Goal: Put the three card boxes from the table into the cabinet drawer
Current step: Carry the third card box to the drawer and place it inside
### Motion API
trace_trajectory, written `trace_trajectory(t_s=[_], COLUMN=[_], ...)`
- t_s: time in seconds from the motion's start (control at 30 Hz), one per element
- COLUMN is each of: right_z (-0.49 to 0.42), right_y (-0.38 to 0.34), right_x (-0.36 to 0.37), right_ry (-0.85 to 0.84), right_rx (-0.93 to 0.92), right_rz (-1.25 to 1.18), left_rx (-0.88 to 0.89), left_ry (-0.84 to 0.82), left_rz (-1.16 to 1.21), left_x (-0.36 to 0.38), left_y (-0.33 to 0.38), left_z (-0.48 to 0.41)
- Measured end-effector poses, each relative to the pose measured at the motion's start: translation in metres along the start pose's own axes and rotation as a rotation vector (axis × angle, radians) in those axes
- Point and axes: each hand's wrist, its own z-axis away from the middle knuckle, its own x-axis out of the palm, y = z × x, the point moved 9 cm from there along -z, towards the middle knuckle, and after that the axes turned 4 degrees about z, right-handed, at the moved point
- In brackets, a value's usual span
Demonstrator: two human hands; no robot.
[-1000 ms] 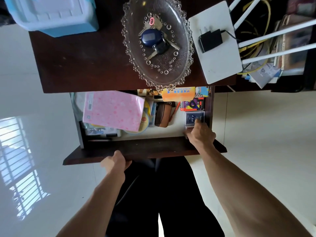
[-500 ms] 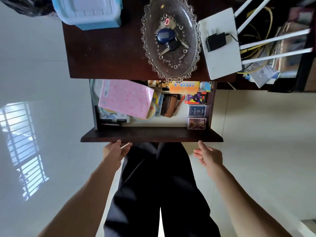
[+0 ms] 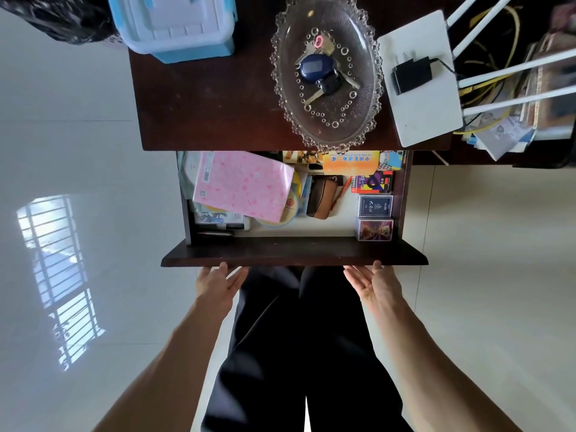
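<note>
My left hand [image 3: 218, 283] has its fingers [image 3: 232, 277] spread open and empty, tips right at the near edge of the drawer front [image 3: 294, 252]; I cannot tell whether they press on it. My right hand [image 3: 374, 283] mirrors it on the right side, palm turned up a little, fingers [image 3: 353, 274] loose and open, holding nothing, tips also at the front's near edge. The drawer [image 3: 405, 194] stands pulled out toward me from under the dark worktop [image 3: 202, 98]. Along its right wall I see three card boxes in a row from near to far: a reddish-purple card box [image 3: 374, 229] nearest, touching a dark blue card box [image 3: 375, 206] just beyond it, then a red, black and purple card box [image 3: 372, 182] farther in. To their left lies a brown pouch [image 3: 321, 198], and farther left a pink patterned packet [image 3: 244, 185] rests tilted over other clutter. An orange packet [image 3: 350, 158] sits at the far edge, partly under the worktop. On the worktop above, an oval glass dish [image 3: 367, 104] holds keys [image 3: 321, 73]; a white router [image 3: 427, 107] with a black plug adapter [image 3: 411, 74] on it lies to the right, and a blue and white plastic box [image 3: 174, 23] sits at the far left.
</note>
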Motion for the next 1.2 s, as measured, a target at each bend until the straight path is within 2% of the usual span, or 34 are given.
trace_trajectory(t_s=[0.27, 0.6, 1.2], right_z=[-0.004, -0.002, 0.010], right_y=[-0.001, -0.013, -0.064], right_x=[-0.001, 0.005, 0.074], right_ry=[0.004, 0.017, -0.035], right_rx=[-0.008, -0.034, -0.096], right_rz=[-0.002, 0.022, -0.049], left_rx=[-0.069, -0.053, 0.007], left_ry=[0.012, -0.013, -0.028], left_rz=[0.022, 0.036, -0.029], left_x=[-0.002, 0.004, 0.060], left_y=[0.002, 0.005, 0.065], left_z=[0.006, 0.007, 0.008])
